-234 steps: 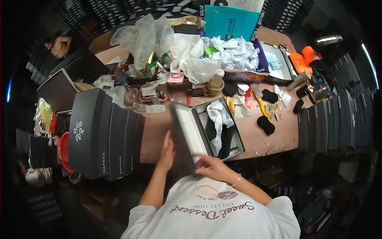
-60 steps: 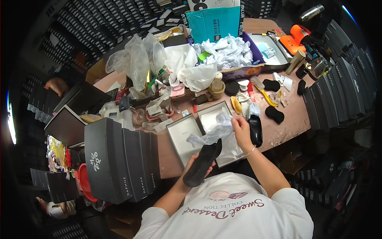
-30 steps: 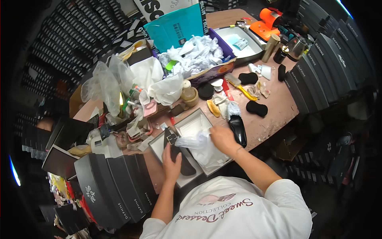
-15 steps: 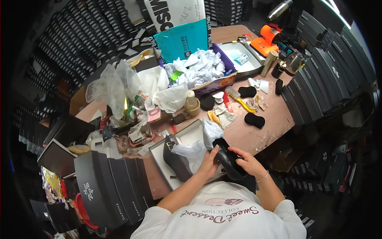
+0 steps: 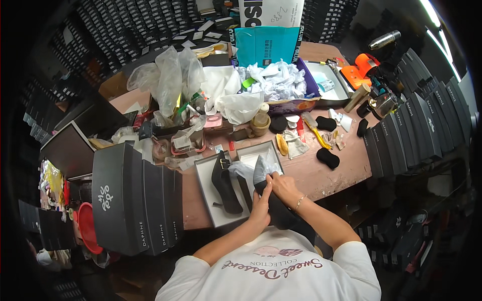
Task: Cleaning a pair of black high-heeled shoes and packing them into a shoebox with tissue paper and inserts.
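Black on its visible outside, the held shoe [image 5: 282,216] sits between your hands, just below the centre of the frame; its long axis slants from crumpled paper [image 5: 265,168] at its upper left end down toward your shirt at lower right. Your left hand [image 5: 258,209] is closed along its left side, gripping it; your right hand [image 5: 284,190] crosses its upper right, fingers drawn narrow beside the paper, though whether they pinch paper or shoe you cannot tell from this view. Left of your left hand, the nearer one, a buckled shoe [image 5: 224,185] lies in the left half of the open box [image 5: 206,175], long axis almost upright in the frame, buckle toward the top, heel toward lower left. Counted out, you have two shoes, two box halves and two bunches of paper near them; at centre right, three black pads [image 5: 328,158] and one yellow-handled brush [image 5: 321,138]; at upper centre, one purple box [image 5: 310,78] of crumpled paper; at left, three dark boxes [image 5: 120,200]. Those stacked at right overlap too much to count.
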Demonstrator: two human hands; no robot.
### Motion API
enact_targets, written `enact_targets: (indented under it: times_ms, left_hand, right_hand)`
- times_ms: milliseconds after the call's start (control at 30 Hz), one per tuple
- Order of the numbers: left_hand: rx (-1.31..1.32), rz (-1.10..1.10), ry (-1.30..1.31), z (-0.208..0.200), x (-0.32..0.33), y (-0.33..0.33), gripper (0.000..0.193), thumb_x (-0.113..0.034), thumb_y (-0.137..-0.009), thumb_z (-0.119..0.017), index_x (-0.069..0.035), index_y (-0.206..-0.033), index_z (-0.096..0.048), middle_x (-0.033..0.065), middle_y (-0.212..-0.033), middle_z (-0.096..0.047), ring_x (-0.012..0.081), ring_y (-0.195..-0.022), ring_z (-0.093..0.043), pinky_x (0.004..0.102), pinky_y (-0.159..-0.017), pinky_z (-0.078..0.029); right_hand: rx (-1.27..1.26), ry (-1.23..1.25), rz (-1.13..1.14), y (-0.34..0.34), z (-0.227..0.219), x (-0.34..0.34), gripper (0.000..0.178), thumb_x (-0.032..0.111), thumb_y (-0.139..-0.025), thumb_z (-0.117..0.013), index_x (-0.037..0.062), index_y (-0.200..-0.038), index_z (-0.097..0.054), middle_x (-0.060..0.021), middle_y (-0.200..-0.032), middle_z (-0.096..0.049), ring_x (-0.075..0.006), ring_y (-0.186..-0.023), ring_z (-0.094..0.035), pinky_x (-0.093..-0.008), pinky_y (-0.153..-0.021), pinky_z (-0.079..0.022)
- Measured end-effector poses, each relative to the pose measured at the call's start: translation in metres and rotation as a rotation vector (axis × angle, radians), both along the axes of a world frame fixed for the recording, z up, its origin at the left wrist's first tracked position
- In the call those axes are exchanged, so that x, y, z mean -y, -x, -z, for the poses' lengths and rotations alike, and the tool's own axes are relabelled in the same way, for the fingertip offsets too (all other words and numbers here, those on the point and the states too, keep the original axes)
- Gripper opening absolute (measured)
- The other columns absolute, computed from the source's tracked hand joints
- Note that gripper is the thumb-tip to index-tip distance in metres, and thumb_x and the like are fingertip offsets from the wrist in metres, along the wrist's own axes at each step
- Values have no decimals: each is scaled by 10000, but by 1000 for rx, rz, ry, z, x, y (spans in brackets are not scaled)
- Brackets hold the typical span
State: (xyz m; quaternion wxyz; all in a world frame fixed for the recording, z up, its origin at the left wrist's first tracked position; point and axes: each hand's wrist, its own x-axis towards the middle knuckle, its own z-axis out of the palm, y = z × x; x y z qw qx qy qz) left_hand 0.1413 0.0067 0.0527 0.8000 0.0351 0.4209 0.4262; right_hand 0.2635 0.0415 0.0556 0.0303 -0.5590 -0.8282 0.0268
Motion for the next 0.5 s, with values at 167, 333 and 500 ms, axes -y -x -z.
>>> enact_targets:
  times_ms: [167, 333, 500]
  left_hand:
    - [18, -36, 2, -1, 7, 9, 668, -334, -861, -728, -80, -1370, -376, 83, -1298, -497, 215, -1201, -498, 387, -973, -465]
    - [15, 237, -135, 5, -8, 37, 511, -347, -910, -665, -75, -1300, -477, 37, -1125, -618, 153, -988, -627, 325, -838, -542]
    - [305, 420, 84, 16, -15, 40, 553, -517, -902, -590, -44, -1187, -597, 125, -1020, -683, 232, -896, -682, 361, -792, -569]
  right_hand:
    - [-27, 129, -78, 3, 2, -3, 127, 159, -864, -560, 68, -950, -583, -142, -817, -629, -278, -720, -680, -356, -535, -528]
    - [-698, 421, -73, -28, -55, -11, 126, 126, -916, -554, 50, -1010, -589, -122, -911, -668, -245, -801, -681, -333, -684, -537]
    - [-1737, 249, 253, -15, -87, -41, 247, 142, -902, -637, 63, -1126, -569, -105, -1042, -635, -228, -899, -650, -340, -759, -509]
